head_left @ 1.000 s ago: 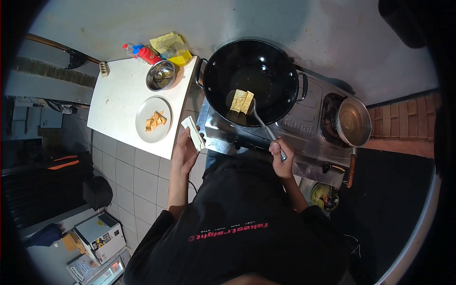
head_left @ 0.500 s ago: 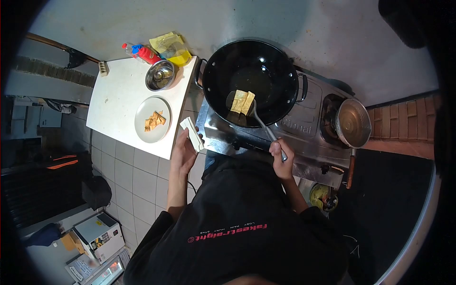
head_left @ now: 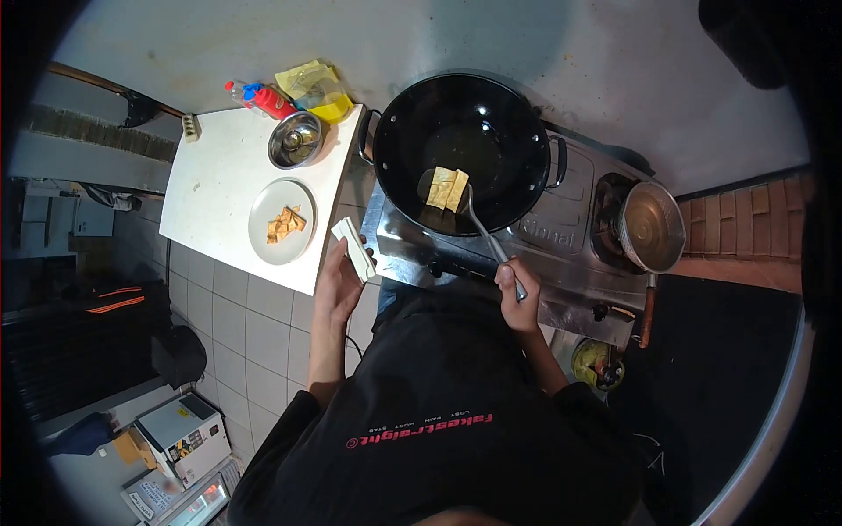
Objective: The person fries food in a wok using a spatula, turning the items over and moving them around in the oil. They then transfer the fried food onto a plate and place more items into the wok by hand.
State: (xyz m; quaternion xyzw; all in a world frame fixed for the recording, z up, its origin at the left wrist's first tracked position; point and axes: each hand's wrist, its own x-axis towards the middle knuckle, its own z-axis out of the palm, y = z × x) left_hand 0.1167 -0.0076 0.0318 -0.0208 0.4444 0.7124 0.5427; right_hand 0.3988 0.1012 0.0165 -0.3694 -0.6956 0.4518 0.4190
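Note:
My right hand is wrapped round the handle of a metal spatula. Its blade is over the near side of a black wok, with yellow, flat pieces that look like fried tofu lying on it. A thin layer of oil shines in the bottom of the wok. My left hand, held between the table and the stove, grips a white rectangular block; its exact kind does not show. Left of that hand, browned pieces of food lie on a pale plate.
The wok sits on a steel gas stove. A smaller pan with a wooden handle stands on the right burner. On the white table are a metal bowl, a red bottle and a yellow packet.
Almost nothing differs. My right hand and the spatula handle have shifted very slightly left; the pieces stay on the blade and my left hand stays in place.

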